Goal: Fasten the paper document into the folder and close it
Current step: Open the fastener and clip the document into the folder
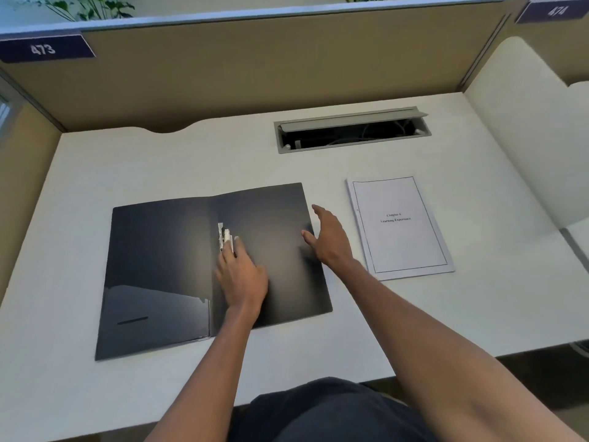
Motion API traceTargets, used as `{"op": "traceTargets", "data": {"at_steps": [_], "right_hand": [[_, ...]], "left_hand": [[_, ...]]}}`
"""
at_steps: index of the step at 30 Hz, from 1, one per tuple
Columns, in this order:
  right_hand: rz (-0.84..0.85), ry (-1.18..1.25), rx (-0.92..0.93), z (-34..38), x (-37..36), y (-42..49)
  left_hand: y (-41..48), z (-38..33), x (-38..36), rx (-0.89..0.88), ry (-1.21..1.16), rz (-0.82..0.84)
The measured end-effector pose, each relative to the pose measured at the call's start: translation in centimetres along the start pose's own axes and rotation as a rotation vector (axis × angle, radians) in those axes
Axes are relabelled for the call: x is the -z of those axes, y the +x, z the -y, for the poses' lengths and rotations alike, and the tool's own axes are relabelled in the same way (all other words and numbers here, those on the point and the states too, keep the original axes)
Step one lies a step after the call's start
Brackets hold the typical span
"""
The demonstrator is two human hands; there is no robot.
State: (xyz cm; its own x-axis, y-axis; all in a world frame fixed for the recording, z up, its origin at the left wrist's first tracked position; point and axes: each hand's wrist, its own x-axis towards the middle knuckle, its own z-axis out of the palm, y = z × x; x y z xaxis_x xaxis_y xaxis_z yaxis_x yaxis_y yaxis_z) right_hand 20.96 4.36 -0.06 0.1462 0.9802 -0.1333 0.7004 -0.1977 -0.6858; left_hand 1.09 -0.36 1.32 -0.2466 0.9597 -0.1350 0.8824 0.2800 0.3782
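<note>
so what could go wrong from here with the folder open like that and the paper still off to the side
The left hand has its fingertips at the metal clip by the folder spine; if the clip snaps shut it could pinch them, or close before any paper is in. The paper document is a loose stack lying apart from the folder, so the right hand, open with spread fingers, might fan or skew the sheets when picking them up.

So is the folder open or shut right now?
Open. The folder lies spread flat on the desk, both inner covers showing, the left hand at its metal clip. The paper document lies apart, beside it.
</note>
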Motion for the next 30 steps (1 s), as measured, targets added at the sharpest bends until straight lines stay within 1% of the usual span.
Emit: {"op": "traceTargets", "data": {"at_steps": [3, 8, 10, 17, 21, 24, 26, 30], "right_hand": [[-0.041, -0.009, -0.002, -2.8, 3.0, 0.1], [-0.107, -0.036, -0.047, -7.6, 7.8, 0.6], [-0.122, -0.045, -0.069, -9.4, 9.6, 1.0], [-0.173, -0.040, -0.121, -14.9, 14.5, 2.2], [-0.192, -0.134, -0.171, -17.3, 16.5, 3.0], [-0.235, -0.217, -0.246, -18.8, 17.6, 3.3], [-0.234, -0.247, -0.311, -19.5, 18.2, 3.5], [-0.170, -0.171, -0.399, -20.3, 18.6, 3.8]], "left_hand": [[-0.7, -4.4, -1.4, -0.045, -0.123, 0.020], [-1.7, -11.4, -4.0, -0.101, -0.312, 0.132], [-2.0, -13.8, -5.3, -0.109, -0.352, 0.180], [-2.9, -19.2, -9.1, -0.095, -0.357, 0.280], [-3.0, -21.2, -10.6, -0.059, -0.343, 0.305], [-3.0, -22.6, -11.5, -0.018, -0.310, 0.308], [-3.1, -23.4, -12.0, 0.017, -0.291, 0.297], [-3.5, -24.8, -12.5, 0.093, -0.299, 0.245]]}}
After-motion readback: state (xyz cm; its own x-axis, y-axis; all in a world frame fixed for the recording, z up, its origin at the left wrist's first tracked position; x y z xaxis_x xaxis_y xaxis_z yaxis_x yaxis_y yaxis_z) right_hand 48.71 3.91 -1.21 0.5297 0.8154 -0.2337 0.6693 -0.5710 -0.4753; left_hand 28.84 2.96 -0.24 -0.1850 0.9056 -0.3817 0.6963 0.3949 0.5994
